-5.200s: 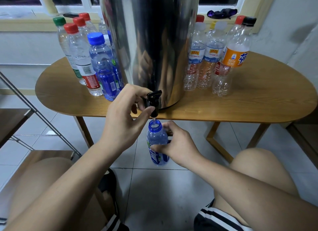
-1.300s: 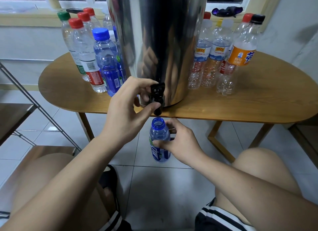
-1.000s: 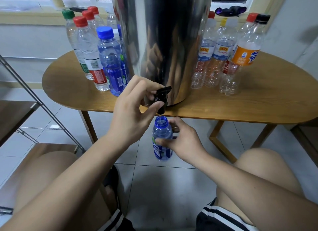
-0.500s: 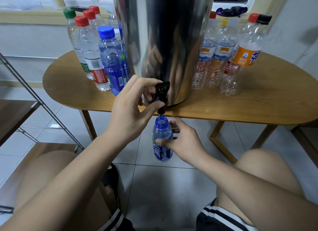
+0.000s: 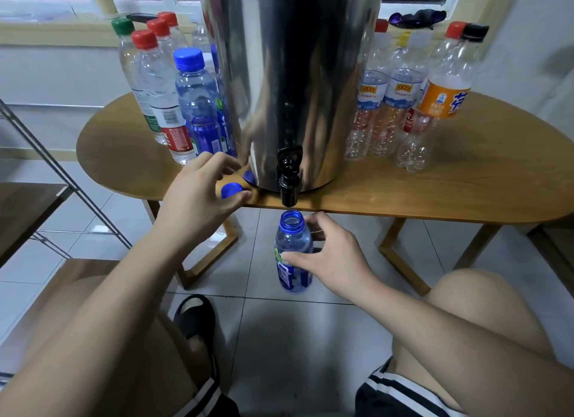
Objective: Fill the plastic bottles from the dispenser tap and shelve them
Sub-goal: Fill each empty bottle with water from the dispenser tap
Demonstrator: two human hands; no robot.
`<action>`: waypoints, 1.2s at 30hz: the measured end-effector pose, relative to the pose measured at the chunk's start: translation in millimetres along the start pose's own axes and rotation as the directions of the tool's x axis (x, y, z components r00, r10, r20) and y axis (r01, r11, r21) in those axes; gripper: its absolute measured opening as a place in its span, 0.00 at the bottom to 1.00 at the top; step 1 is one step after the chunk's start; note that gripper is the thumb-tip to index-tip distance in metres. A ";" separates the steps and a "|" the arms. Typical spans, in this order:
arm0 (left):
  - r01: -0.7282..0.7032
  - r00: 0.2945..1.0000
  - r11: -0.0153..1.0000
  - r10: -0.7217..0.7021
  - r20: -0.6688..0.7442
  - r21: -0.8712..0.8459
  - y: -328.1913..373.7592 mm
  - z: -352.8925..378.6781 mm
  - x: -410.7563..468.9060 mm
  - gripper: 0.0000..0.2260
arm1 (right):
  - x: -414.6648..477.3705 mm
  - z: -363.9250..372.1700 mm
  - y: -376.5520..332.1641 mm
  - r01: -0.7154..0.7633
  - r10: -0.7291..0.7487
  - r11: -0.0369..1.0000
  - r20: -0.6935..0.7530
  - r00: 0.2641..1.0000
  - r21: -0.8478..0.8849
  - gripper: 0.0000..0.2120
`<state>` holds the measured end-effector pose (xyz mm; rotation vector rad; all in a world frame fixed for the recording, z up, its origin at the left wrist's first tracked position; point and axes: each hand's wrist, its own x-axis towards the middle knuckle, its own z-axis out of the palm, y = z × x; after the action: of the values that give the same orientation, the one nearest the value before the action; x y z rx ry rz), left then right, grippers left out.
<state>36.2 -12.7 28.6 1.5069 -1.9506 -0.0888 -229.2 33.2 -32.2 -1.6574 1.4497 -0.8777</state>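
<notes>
My right hand (image 5: 334,261) grips an uncapped blue plastic bottle (image 5: 292,230) and holds it upright just below the black tap (image 5: 289,180) of the steel dispenser (image 5: 289,74). No water runs from the tap, and its lever stands upright. My left hand (image 5: 198,199) hovers at the table's front edge, left of the tap. Its fingers arch over a loose blue cap (image 5: 231,189) lying on the table and its thumb touches the cap's near side.
The oval wooden table (image 5: 435,183) carries capped bottles (image 5: 186,105) left of the dispenser and several clear, mostly empty bottles (image 5: 403,105) to its right. A metal-framed wooden shelf (image 5: 28,205) stands at the left. My knees and a black sandal (image 5: 195,320) are below.
My left hand has let go of the tap lever and moved left to the blue cap on the table. The lever is upright now. The bottle stays under the spout.
</notes>
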 end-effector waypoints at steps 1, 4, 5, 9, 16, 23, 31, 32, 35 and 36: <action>0.019 1.000 1.000 -0.020 0.010 0.020 -4.2 2.5 0.5 0.18 | -0.1 0.0 -0.3 0.002 -0.002 1.000 0.004 1.000 -0.007 0.27; 0.063 0.995 0.996 -0.067 0.079 0.055 -12.7 10.1 1.4 0.19 | -0.6 -0.2 -0.2 0.004 -0.004 1.000 0.009 1.000 -0.024 0.27; 0.069 0.991 0.996 -0.075 0.107 0.057 -15.1 12.3 1.7 0.19 | -0.8 -0.3 -0.4 0.005 -0.005 1.000 0.012 1.000 -0.027 0.27; 0.065 0.989 0.997 -0.070 0.133 0.045 -14.3 12.6 0.6 0.16 | -3.0 -1.4 -0.1 0.008 -0.008 0.999 0.018 1.000 -0.037 0.27; 0.063 0.978 0.978 -0.020 0.207 -0.201 21.2 3.8 -23.8 0.14 | -7.9 -1.9 1.6 0.002 0.002 0.998 0.059 0.998 -0.062 0.29; -0.004 0.949 0.939 0.112 0.296 -0.344 42.6 15.5 -42.1 0.14 | -14.6 6.2 4.1 0.033 -0.024 0.996 0.103 0.994 -0.080 0.26; -0.105 0.952 0.990 0.129 0.279 -0.098 49.3 18.0 -42.3 0.20 | -16.2 9.6 3.1 0.099 -0.082 0.990 0.151 0.985 -0.104 0.24; -0.102 0.950 0.988 0.130 0.283 -0.112 50.8 17.7 -41.9 0.18 | -16.3 8.8 2.9 0.101 -0.086 0.990 0.149 0.985 -0.101 0.24; -0.101 0.913 0.969 0.180 0.365 -0.225 50.8 13.4 -39.6 0.12 | -15.6 5.7 3.2 0.107 -0.095 0.990 0.122 0.988 -0.096 0.26; -0.117 0.892 0.961 0.212 0.399 -0.249 49.3 12.1 -39.5 0.14 | -15.6 4.9 3.3 0.112 -0.101 0.989 0.113 0.989 -0.097 0.26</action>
<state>-7.0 34.6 22.5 1.2411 -2.3118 -0.5832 -228.5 49.0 -37.8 -1.8445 1.3636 -0.7697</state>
